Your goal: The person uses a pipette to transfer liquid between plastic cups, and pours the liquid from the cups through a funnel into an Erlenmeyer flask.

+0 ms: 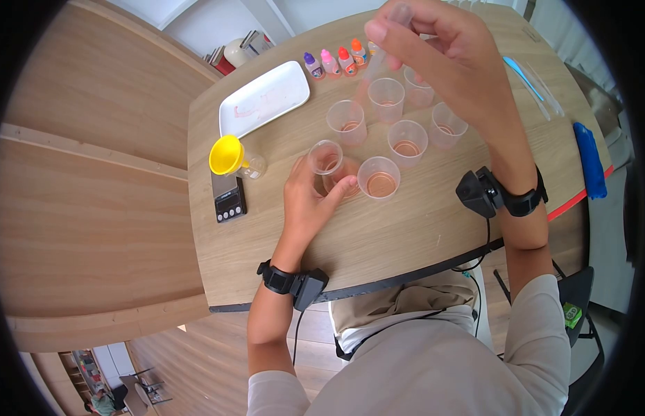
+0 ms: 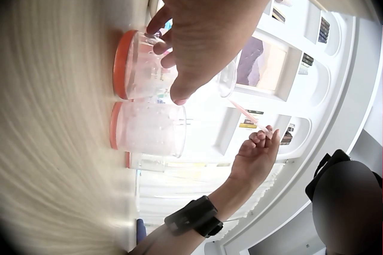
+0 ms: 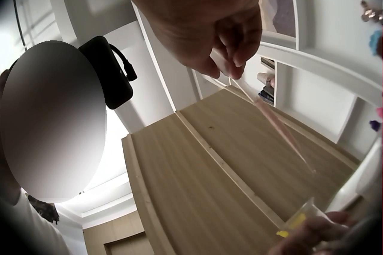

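My left hand (image 1: 308, 201) grips a clear container (image 1: 327, 158) low on the table, fingers wrapped around its side. Pinkish liquid shows in its bottom. Raised over the cups, my right hand (image 1: 447, 55) pinches a plastic dropper (image 1: 382, 57) between thumb and fingers. Its slim stem slants downward, and pink liquid tints the dropper (image 3: 278, 124) in the right wrist view. Around the container stand several clear plastic cups with reddish liquid in the bottom, among them a near cup (image 1: 379, 179), a middle cup (image 1: 407, 143) and a left cup (image 1: 346, 123).
A white tray (image 1: 295, 75) with pink stains lies back left, near small dropper bottles (image 1: 329, 64). A yellow funnel (image 1: 227, 154) is by a black digital scale (image 1: 229, 203). On the right lie a blue stick (image 1: 522, 75) and a blue roll (image 1: 589, 161).
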